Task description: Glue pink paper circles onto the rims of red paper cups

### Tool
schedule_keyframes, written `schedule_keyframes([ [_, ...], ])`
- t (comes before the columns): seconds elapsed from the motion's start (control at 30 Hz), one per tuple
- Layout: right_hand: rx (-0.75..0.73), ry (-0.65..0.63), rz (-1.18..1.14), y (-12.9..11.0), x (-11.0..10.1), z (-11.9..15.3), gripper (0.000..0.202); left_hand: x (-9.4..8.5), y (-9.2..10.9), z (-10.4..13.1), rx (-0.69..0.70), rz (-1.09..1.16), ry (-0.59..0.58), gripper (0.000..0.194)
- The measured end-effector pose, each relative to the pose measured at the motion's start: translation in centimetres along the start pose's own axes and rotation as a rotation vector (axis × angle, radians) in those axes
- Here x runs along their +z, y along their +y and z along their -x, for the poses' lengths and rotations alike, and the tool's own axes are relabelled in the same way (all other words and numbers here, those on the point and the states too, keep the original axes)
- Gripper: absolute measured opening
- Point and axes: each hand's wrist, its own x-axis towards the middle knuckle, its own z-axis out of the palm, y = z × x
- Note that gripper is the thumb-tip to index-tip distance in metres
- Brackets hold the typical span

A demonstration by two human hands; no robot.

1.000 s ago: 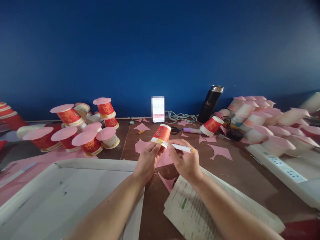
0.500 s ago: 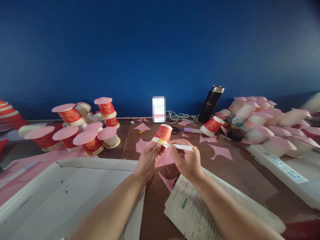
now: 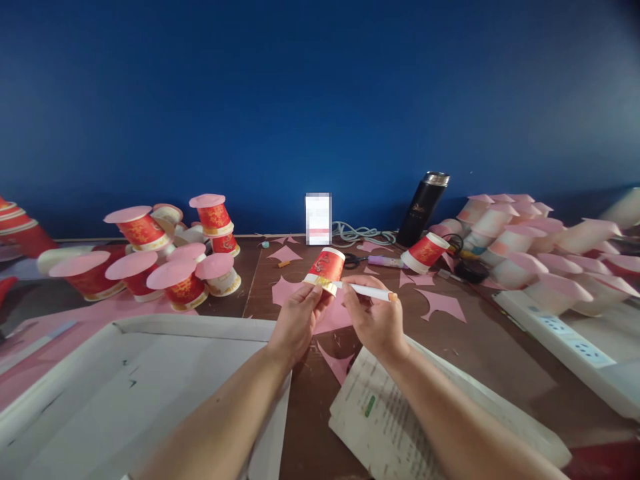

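Note:
Near the middle of the table, my left hand (image 3: 296, 321) grips a red paper cup (image 3: 327, 267) with a dragon print and a white-and-gold band. The cup is tilted, its banded end toward me. My right hand (image 3: 379, 323) holds a white pen (image 3: 367, 291) with an orange end between thumb and fingers. The pen's tip points left at the cup's banded edge; whether it touches is too small to tell. A small orange cap (image 3: 283, 264) lies on the table behind my left hand.
Red cups with pink paper discs (image 3: 173, 275) stand at left, white cups with pink paper (image 3: 555, 288) at right. Pink scraps (image 3: 443, 305), a black bottle (image 3: 423, 207), another red cup (image 3: 425, 253) and a power strip (image 3: 565, 333) surround the work. A white tray (image 3: 190, 327) and printed paper (image 3: 370, 400) lie nearer.
The right hand and pen have shifted slightly to the right, and the pen's tip now sits a little higher beside the cup's edge. The left hand and cup are nearly still.

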Motion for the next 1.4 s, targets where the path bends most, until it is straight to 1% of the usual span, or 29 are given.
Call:
schedule_keyframes([
  [0.1, 0.002, -0.033, 0.004, -0.06, -0.02, -0.05, 0.013, 0.0, 0.1, 0.06, 0.004, 0.019, 0.008, 0.022],
  [0.27, -0.002, 0.01, -0.001, -0.02, -0.05, -0.17, 0.015, 0.08, 0.17, 0.13, -0.004, 0.033, -0.005, 0.02],
  [0.4, 0.001, -0.033, 0.015, 0.06, -0.03, -0.14, 0.014, 0.1, 0.17, 0.09, -0.001, 0.041, 0.008, 0.02],
  [0.53, 0.004, 0.0, 0.014, 0.2, 0.03, -0.1, 0.017, 0.08, 0.21, 0.05, -0.001, 0.052, 0.012, 0.02],
  [0.7, 0.01, -0.019, 0.025, 0.15, 0.04, -0.1, 0.014, 0.07, 0.31, 0.12, -0.012, 0.068, 0.013, 0.02],
  [0.83, 0.008, 0.013, 0.01, 0.05, 0.07, -0.12, 0.015, 0.13, 0.35, 0.19, -0.009, 0.069, 0.005, 0.023],
  [1.0, 0.012, -0.044, 0.017, 0.08, 0.02, -0.12, 0.013, 0.12, 0.31, 0.15, -0.014, 0.086, 0.021, 0.021],
  [1.13, 0.011, -0.012, 0.017, 0.22, -0.03, -0.14, 0.017, 0.04, 0.25, 0.05, -0.013, 0.108, 0.015, 0.023],
  [1.3, 0.012, -0.032, 0.04, 0.2, -0.01, -0.19, 0.016, -0.01, 0.19, 0.02, -0.016, 0.136, 0.031, 0.023],
  [1.4, 0.011, -0.003, 0.031, 0.44, 0.11, -0.17, 0.017, -0.05, 0.19, 0.04, -0.015, 0.131, 0.02, 0.023],
])
